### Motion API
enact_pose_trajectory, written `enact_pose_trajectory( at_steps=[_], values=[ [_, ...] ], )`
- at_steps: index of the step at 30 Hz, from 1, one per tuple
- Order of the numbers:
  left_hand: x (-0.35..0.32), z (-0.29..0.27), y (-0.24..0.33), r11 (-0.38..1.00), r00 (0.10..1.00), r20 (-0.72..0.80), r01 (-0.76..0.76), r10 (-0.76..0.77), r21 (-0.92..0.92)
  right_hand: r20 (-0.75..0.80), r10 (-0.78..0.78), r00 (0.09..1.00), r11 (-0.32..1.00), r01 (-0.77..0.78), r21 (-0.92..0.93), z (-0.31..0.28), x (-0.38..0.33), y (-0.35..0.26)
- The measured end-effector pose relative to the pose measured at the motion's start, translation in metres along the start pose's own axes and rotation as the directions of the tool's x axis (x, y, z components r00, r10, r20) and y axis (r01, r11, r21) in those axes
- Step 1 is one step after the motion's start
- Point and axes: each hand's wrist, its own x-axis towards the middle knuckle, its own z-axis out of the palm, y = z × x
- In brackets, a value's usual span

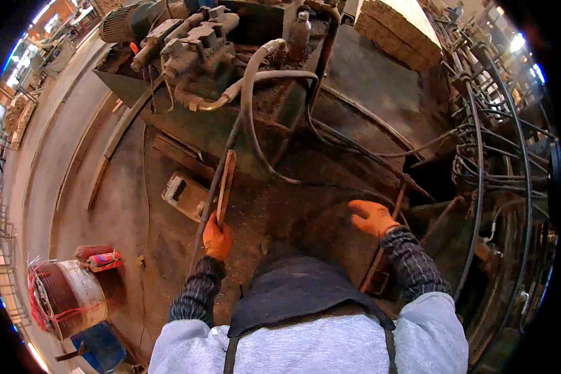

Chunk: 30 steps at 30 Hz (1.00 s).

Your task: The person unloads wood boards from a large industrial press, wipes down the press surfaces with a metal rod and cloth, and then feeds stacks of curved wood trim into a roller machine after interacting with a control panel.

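Observation:
My left hand (217, 239), in an orange glove, is closed around the lower end of a narrow, flat, brown stick-like piece (226, 185) that points up and away from me. Its exact kind is hard to make out. A dark hose (217, 177) runs right beside it. On the right, my right hand (372, 217), also gloved in orange, reaches out with its fingers apart and nothing in them. Closest to it is a rusty bar (400, 201) slanting past the wrist; whether they touch I cannot tell. A dark apron (305, 283) hangs over my front.
Ahead stands a grimy hydraulic unit (199, 47) with a thick looping hose (250, 106) and a bottle (300, 36). A metal frame-like piece (186, 194) lies on the floor. At left are a drum (75, 293) and a red cylinder (105, 261); at right, bundled hoses (477, 156).

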Motion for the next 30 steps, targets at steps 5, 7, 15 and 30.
enact_pose_trajectory(
  at_steps=[5, 7, 15, 30],
  values=[
    [0.063, 0.057, -0.017, 0.980, 0.969, 0.227, 0.055, -0.098, 0.190, 0.054, 0.404, 0.913, 0.885, -0.405, 0.231, 0.001, -0.058, 0.104],
    [0.085, 0.092, -0.034, 0.987, 0.986, 0.167, -0.008, -0.019, 0.160, 0.059, 0.512, 0.857, 0.808, -0.503, 0.306, 0.014, -0.084, 0.161],
    [0.155, 0.170, -0.053, 0.963, 0.995, 0.080, 0.027, -0.050, 0.268, 0.118, 0.695, 0.709, 0.631, -0.681, 0.373, -0.007, -0.133, 0.265],
    [0.029, 0.307, 0.031, 0.702, 0.472, 0.520, 0.495, -0.712, 0.513, -0.118, 0.560, 0.820, 0.777, -0.470, 0.418, -0.158, 0.065, 0.410]
  ],
)
